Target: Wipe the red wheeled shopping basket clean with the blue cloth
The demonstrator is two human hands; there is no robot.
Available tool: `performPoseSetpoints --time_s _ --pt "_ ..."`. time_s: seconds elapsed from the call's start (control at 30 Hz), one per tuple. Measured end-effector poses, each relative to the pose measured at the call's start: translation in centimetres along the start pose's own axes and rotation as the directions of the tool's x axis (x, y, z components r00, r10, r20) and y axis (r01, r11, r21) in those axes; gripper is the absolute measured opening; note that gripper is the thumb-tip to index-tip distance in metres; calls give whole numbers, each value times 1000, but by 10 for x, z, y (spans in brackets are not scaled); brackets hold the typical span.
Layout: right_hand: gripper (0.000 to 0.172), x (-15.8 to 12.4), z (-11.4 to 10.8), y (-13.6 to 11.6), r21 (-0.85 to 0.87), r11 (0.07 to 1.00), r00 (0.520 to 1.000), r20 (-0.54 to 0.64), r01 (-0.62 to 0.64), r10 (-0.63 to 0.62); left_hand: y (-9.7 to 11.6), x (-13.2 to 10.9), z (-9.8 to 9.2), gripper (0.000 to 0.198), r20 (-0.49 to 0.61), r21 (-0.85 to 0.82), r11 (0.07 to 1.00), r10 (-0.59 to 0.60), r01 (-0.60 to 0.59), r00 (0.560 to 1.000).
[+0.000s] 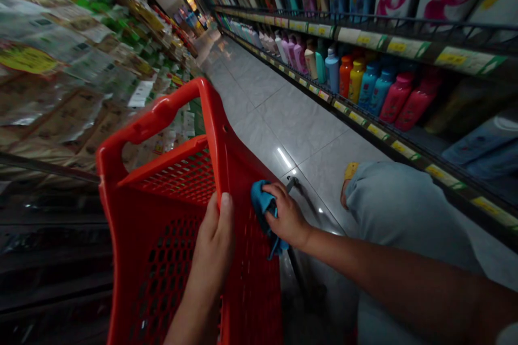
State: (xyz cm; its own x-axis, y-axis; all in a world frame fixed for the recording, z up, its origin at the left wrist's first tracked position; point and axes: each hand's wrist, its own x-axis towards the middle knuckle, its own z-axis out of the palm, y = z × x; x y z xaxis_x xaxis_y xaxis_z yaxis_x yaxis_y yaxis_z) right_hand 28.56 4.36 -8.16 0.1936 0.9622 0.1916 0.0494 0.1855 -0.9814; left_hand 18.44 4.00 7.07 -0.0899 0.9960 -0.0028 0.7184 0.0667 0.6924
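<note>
A red plastic shopping cart (238, 167) with perforated walls stands tilted in my view, its handle at the upper left. My left hand (216, 232) is closed over the cart's near top rim, thumb along the edge. In my right hand (285, 215) is a crumpled blue cloth (261, 199), pressed against the outer face of the cart's side wall. Part of the cloth hangs below the fingers. The cart's lower part runs out of view at the bottom.
Shelves of colourful bottles (380, 89) line the right side, with a price-label rail (376, 131) along the edge. Packaged goods (52, 64) fill the left side. Grey floor tiles (291, 124) run between. My bent knee (396, 199) is close on the right.
</note>
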Motion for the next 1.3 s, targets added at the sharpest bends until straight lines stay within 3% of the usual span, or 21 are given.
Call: performPoseSetpoints --time_s 0.07,0.13,0.23,0.3,0.37,0.4,0.47,0.53,0.6,0.67,0.77,0.83,0.87,0.93,1.0,1.03,1.07,1.13,1.2,1.23,1.3 --pt "46 -8 8 23 -63 965 967 -45 -253 251 -1 -6 1 63 -1 36 999 -5 5 1000" --pt "40 -9 11 23 -45 939 937 -103 -340 334 -7 -9 1 62 10 51 999 -6 6 1000" --pt "44 1 4 -14 28 999 994 -101 -41 44 -15 -9 1 64 -29 75 997 15 -12 999" --pt "53 7 -2 -34 53 977 979 3 206 -206 -18 -7 1 65 -51 82 996 31 -27 998" --pt "57 7 -2 -30 52 964 963 49 262 -265 -17 -6 1 64 -54 91 995 37 -32 998" --pt "56 5 1 -19 45 980 981 17 195 -196 -17 -5 0 62 -52 95 995 34 -29 998" --pt "48 -4 11 16 55 989 984 -109 -137 142 -15 -5 -1 59 -67 104 994 21 -14 998" --pt "37 -11 22 47 99 872 853 -181 -480 490 -14 -5 -2 58 -72 115 993 11 -3 997" --pt "31 -12 27 59 119 758 739 -174 -641 651 -14 -5 -2 59 -71 131 991 15 -5 997" --pt "31 -7 26 47 145 797 785 -144 -586 603 -13 -5 -2 58 -75 142 990 22 -12 997" --pt "36 4 16 14 196 959 966 -118 -206 232 -11 -6 0 53 -55 120 992 50 -43 997" --pt "34 7 11 7 184 983 993 -116 26 -4 -8 -8 2 50 -27 113 991 73 -70 997" --pt "34 7 10 12 164 986 990 -138 33 -10 -6 -10 3 49 -22 115 990 80 -77 997" --pt "32 5 10 32 135 971 951 -215 -198 224 -4 -12 4 48 -19 119 990 78 -75 997" --pt "30 6 12 52 145 860 815 -276 -488 509 -3 -14 4 48 -2 113 990 79 -78 997" --pt "27 9 12 56 152 809 758 -286 -567 586 -4 -15 4 48 8 111 990 84 -84 996" --pt "26 15 10 54 160 799 747 -288 -580 600 -4 -17 3 49 19 108 990 89 -91 996" --pt "28 32 2 30 191 891 844 -289 -412 452 -6 -19 3 50 36 101 990 99 -102 994" --pt "36 53 -11 -10 233 969 949 -278 -82 147 -7 -21 3 50 62 95 989 105 -111 993" --pt "40 63 -17 -29 236 968 966 -258 89 -26 -8 -22 3 50 72 94 989 111 -117 991" --pt "41 78 -28 -53 209 931 934 -264 298 -240 -7 -25 4 50 91 95 986 129 -137 988"
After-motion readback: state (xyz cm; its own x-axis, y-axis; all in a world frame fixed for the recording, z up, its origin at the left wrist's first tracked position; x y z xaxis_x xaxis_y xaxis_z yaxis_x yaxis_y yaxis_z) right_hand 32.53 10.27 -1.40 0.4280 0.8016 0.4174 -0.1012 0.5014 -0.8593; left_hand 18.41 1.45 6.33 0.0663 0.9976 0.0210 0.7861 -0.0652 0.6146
